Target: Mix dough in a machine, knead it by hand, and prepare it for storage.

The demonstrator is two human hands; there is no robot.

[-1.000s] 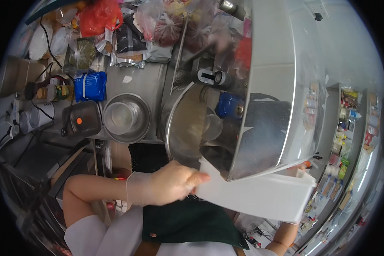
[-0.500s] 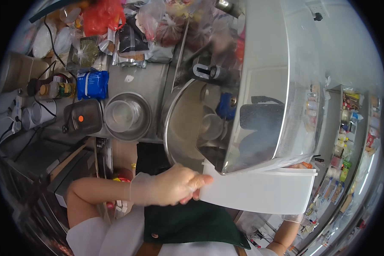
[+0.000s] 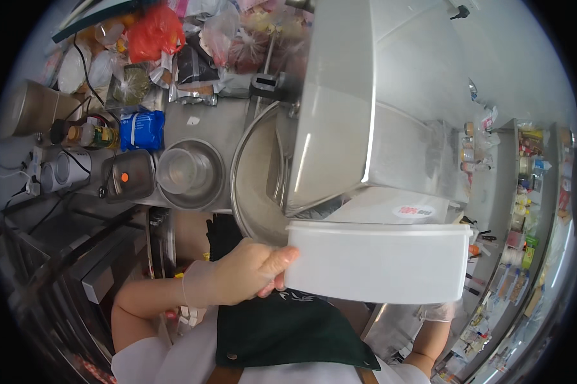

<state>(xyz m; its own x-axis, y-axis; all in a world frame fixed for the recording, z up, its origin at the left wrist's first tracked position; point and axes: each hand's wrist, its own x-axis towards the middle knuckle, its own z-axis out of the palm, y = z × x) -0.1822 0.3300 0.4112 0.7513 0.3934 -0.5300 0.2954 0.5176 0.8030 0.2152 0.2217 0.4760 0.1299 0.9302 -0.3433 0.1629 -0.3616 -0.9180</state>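
White, smooth plastic is forming a long tub point(image 3: 375, 265), its lipped mouth facing the glossy steel housing point(image 3: 333, 109), its long axis running left to right before the dark green cloth apron point(image 3: 282, 333). The thin-gloved left hand point(image 3: 247, 272) is gripping its left end; the right hand point(image 3: 439, 312) is sitting by the other end, mostly hidden, its grip unclear.

One white tub point(image 3: 377, 265) between the left grip point(image 3: 245, 272) and the right grip point(image 3: 439, 312). Beyond the left grip: one large steel bowl point(image 3: 255, 169), one small steel bowl point(image 3: 214, 192) (one clear cup point(image 3: 178, 171) inside), one blue packet point(image 3: 142, 130).
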